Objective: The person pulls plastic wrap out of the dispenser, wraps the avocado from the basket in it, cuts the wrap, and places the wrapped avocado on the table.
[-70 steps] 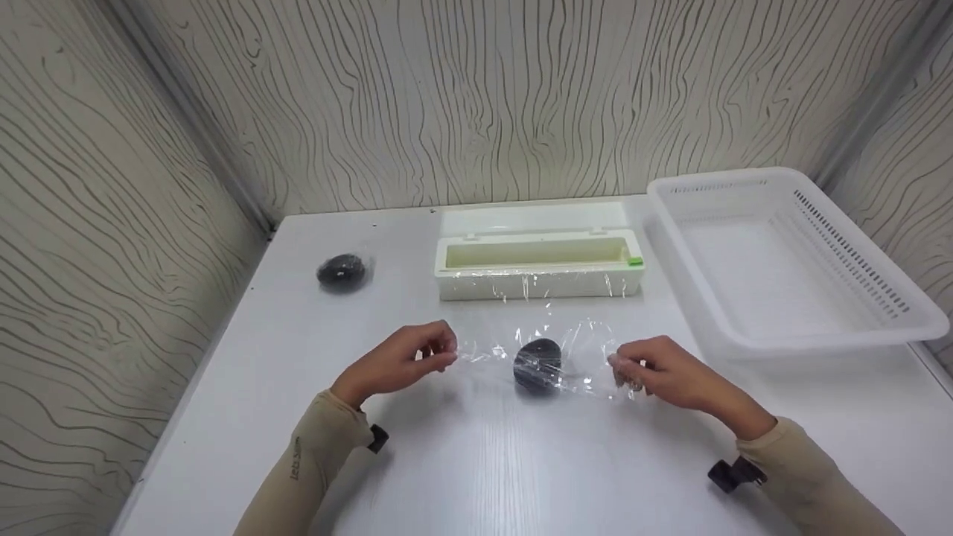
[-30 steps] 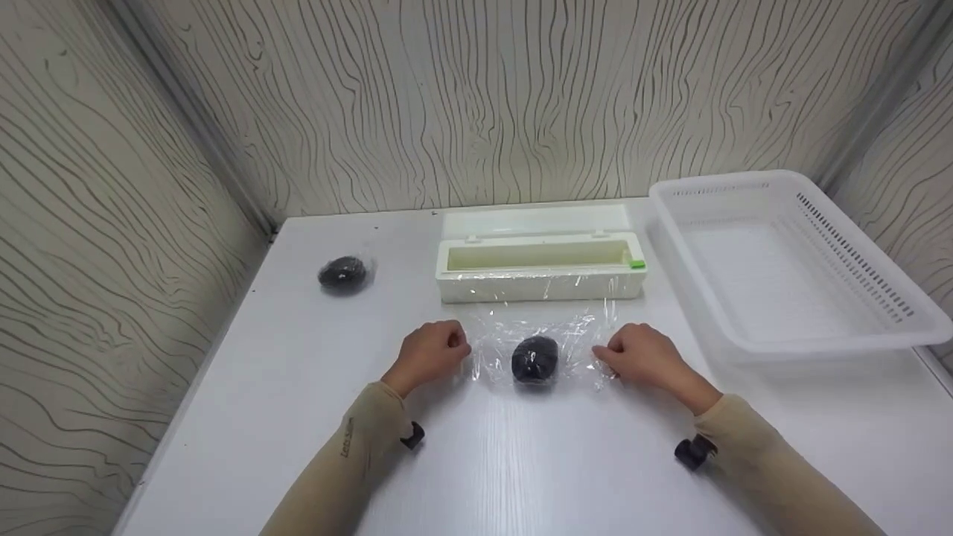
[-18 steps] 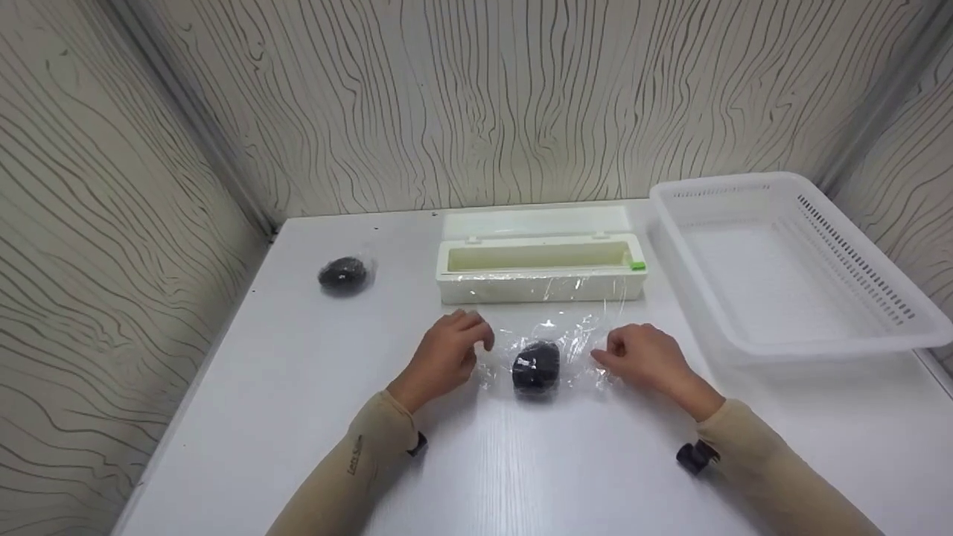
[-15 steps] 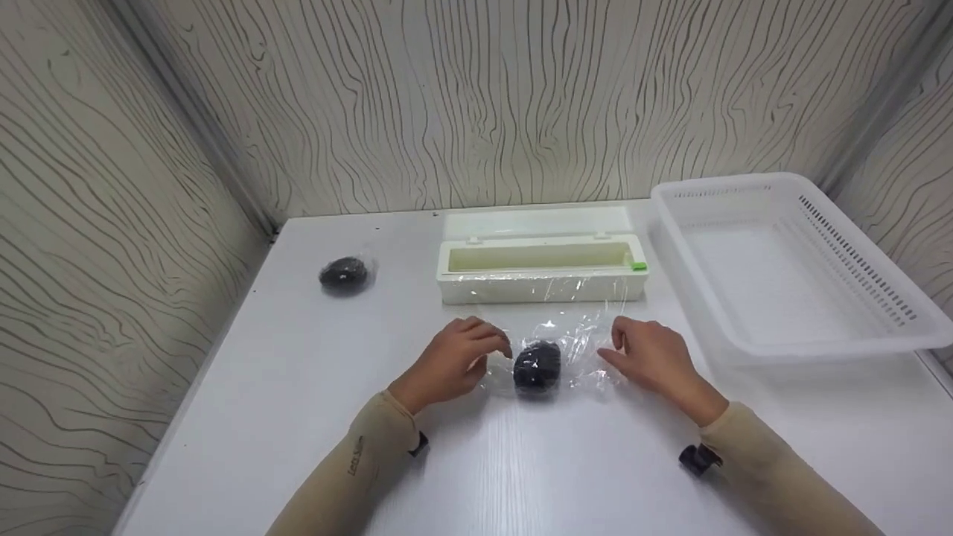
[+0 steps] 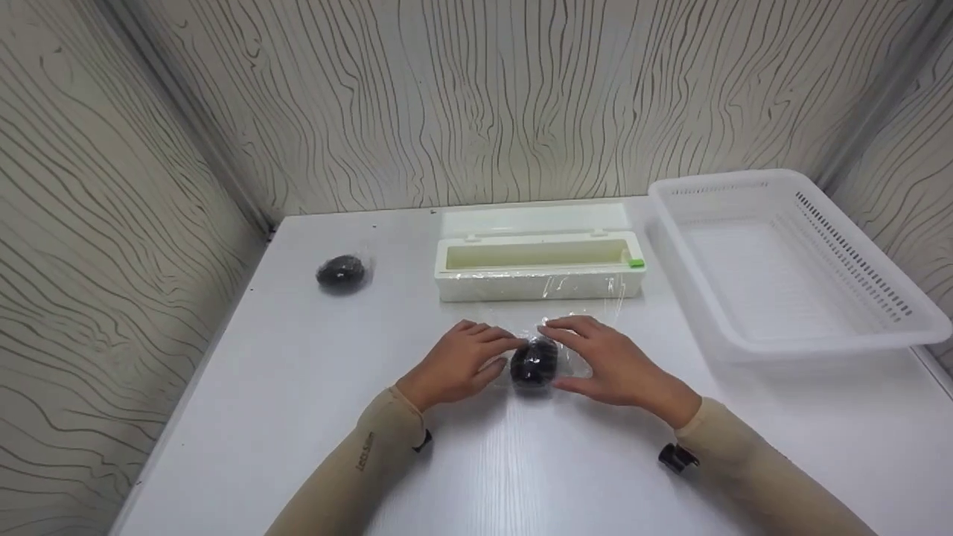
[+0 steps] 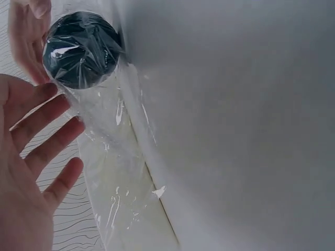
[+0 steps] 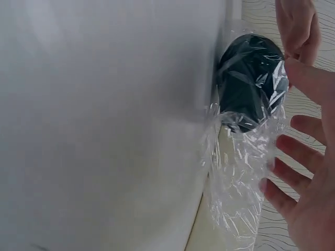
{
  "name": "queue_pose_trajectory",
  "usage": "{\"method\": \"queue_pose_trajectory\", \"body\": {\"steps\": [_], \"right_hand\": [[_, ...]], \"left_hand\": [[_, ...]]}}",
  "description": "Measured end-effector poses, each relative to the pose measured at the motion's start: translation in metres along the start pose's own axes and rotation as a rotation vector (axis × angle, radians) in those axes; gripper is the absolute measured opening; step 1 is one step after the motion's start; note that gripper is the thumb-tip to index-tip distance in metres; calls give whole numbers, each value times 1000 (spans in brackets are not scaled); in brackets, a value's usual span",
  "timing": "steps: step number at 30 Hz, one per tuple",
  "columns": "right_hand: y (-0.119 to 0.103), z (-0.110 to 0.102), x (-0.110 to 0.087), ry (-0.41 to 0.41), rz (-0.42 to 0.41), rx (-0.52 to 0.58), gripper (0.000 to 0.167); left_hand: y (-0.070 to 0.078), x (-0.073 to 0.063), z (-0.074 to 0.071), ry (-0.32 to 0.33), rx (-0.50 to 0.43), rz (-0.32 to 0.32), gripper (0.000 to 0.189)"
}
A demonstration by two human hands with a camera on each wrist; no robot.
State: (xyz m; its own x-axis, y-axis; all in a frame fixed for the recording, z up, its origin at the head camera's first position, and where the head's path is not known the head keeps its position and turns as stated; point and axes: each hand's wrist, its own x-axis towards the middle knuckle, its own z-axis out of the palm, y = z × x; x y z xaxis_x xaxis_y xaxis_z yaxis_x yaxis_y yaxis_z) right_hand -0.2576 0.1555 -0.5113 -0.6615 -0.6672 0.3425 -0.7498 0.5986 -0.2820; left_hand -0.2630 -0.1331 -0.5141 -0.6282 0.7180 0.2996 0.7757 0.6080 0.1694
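A dark, egg-shaped, avocado-like object point(image 5: 534, 363) sits on the white table, covered by clear plastic wrap point(image 7: 235, 172). In both wrist views the film clings over it in shiny creases and trails away from it. My left hand point(image 5: 460, 365) is at its left side, index fingertip right at its upper edge and the fingers fairly straight. On the other side my right hand point(image 5: 614, 365) spreads thumb and fingers around it, fingertips close to the film. In the right wrist view the right thumb overlaps the object's edge. The film runs back to a white wrap dispenser box point(image 5: 540, 286).
The dispenser's lid point(image 5: 536, 217) is folded back, and a green slide cutter point(image 5: 635, 263) sits at its right end. A second dark wrapped object point(image 5: 341, 274) lies at the left. A white slotted basket point(image 5: 715, 298) stands at the right, and patterned walls point(image 5: 476, 104) enclose the table.
My hands let go of the film's two sides and came inward to the dark object. The film over it sank from a stretched sheet to a closer cover.
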Motion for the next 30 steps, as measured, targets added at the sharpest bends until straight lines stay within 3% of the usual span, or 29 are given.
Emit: {"method": "queue_pose_trajectory", "body": {"steps": [5, 11, 30], "right_hand": [[3, 5, 2, -96, 65, 35, 71], [5, 7, 3, -97, 73, 49, 69], [4, 6, 12, -157, 97, 96, 65]], "left_hand": [[0, 1, 2, -59, -25, -37, 52], [0, 3, 4, -95, -15, -47, 69], [5, 8, 8, -170, -139, -113, 75]]}}
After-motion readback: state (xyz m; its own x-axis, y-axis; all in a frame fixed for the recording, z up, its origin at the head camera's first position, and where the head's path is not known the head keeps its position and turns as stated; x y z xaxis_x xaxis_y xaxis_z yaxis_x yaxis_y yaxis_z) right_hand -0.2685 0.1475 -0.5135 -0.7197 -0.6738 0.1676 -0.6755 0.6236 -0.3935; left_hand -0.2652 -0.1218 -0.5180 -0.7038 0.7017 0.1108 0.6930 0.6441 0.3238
